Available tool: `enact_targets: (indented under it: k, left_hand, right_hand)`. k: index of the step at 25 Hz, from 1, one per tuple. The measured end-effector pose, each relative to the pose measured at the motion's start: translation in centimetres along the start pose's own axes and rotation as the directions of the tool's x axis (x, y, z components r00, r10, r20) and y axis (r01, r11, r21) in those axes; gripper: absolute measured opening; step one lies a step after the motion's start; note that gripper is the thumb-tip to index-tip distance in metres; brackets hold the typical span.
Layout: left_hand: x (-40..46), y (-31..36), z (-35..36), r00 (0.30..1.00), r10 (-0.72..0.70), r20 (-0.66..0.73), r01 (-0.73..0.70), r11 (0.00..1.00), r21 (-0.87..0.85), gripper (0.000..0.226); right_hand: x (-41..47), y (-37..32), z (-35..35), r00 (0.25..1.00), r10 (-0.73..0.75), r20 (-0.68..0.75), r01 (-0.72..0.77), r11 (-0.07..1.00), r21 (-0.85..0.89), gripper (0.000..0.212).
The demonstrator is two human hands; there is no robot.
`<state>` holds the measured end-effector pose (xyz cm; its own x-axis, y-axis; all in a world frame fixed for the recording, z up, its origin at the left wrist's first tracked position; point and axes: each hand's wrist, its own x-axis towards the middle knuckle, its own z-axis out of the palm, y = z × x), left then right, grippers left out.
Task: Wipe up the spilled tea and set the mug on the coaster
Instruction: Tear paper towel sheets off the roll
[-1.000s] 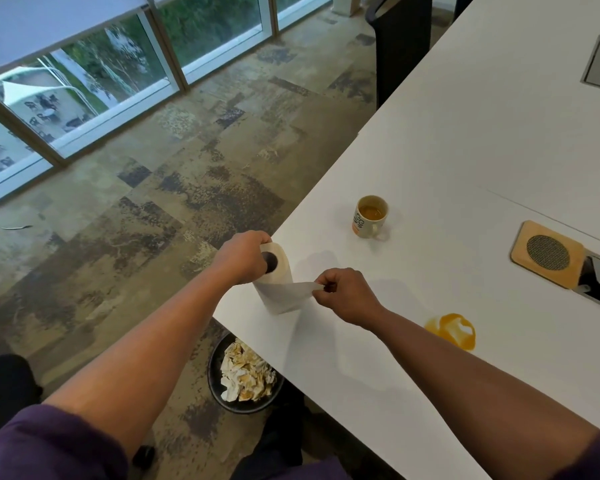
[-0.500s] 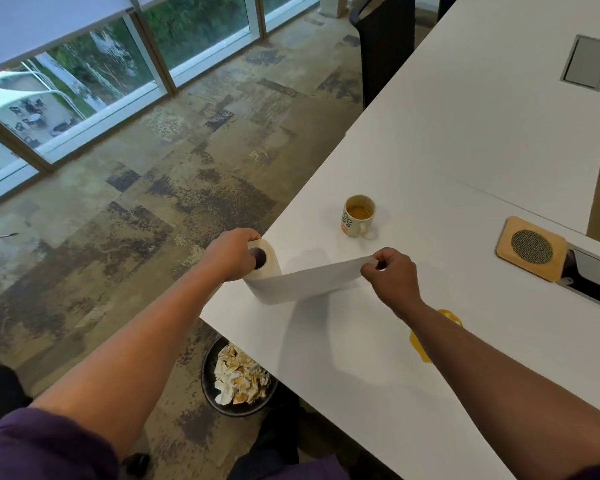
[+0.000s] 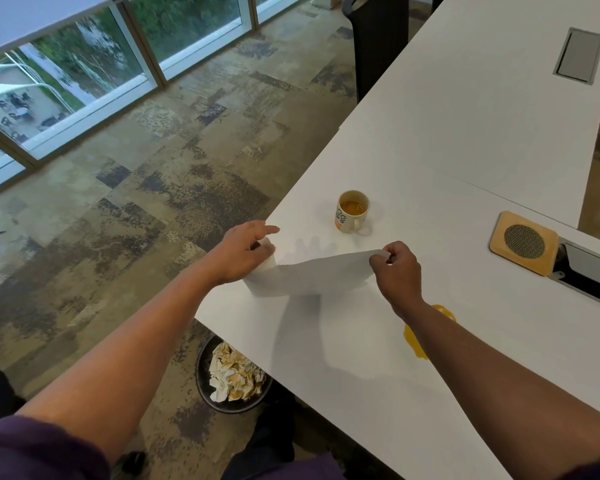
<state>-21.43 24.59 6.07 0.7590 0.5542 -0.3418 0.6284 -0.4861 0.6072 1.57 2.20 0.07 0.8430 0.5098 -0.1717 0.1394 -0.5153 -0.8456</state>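
Change: white paper towel sheet (image 3: 321, 275) drawn longer than 0.5 s ago.
Left hand (image 3: 240, 252): fingers loosened, resting on roll, frame centre.
Right hand (image 3: 397, 270): pinching sheet's end.
Spill: amber tea puddle (image 3: 417, 336), lower right.

I saw a white table (image 3: 447, 140) with an amber-yellow tea spill (image 3: 417, 336) on it. The mug (image 3: 351, 212) was cream with orange and dark lettering, holding amber tea. The coaster (image 3: 523, 242) was pale wood with a grey mesh disc. The paper towel (image 3: 321, 274) was white, my sleeves (image 3: 32, 452) purple, and the carpet (image 3: 174, 174) mottled brown, tan and black.
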Motion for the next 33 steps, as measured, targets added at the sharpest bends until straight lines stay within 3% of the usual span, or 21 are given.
enact_targets:
  k: [3, 4, 10, 16, 24, 29, 33]
  left_hand:
    - [-0.4, -0.4, 0.6, 0.996, -0.022, 0.085, 0.006, 0.983, 0.184, 0.085]
    - [-0.4, -0.6, 0.8, 0.996, -0.012, 0.087, -0.008, 0.975, 0.224, 0.089]
    - [-0.3, -0.9, 1.7, 0.997, 0.072, -0.031, -0.062, 0.967, 0.246, 0.057]
    - [-0.4, -1.2, 2.4, 0.988, 0.118, -0.103, -0.082, 0.950, 0.302, 0.048]
    - [-0.3, -1.3, 2.6, 0.984, 0.131, -0.120, -0.086, 0.944, 0.319, 0.041]
    - [-0.5, -1.2, 2.4, 0.983, 0.141, -0.115, -0.098, 0.942, 0.321, 0.039]
    - [-0.7, -1.1, 2.5, 0.982, 0.151, -0.112, -0.102, 0.930, 0.354, 0.038]
  right_hand:
    - [0.0, 0.0, 0.2, 1.000, 0.011, 0.019, -0.012, 0.998, 0.063, 0.008]
    - [0.0, 0.0, 0.2, 0.999, 0.016, 0.029, -0.018, 0.997, 0.079, 0.011]
    - [-0.3, 0.3, 0.3, 0.986, 0.008, 0.166, -0.018, 0.998, 0.059, 0.040]
    - [-0.2, 1.1, 0.8, 0.957, -0.003, 0.291, -0.041, 0.989, 0.144, 0.012]
    - [-0.7, 0.9, 0.8, 0.963, 0.022, 0.270, -0.082, 0.974, 0.213, 0.008]
    - [-0.9, 1.1, 1.1, 0.960, 0.107, 0.257, -0.182, 0.939, 0.291, 0.001]
    - [-1.1, 1.1, 1.4, 0.955, 0.145, 0.260, -0.229, 0.916, 0.328, 0.007]
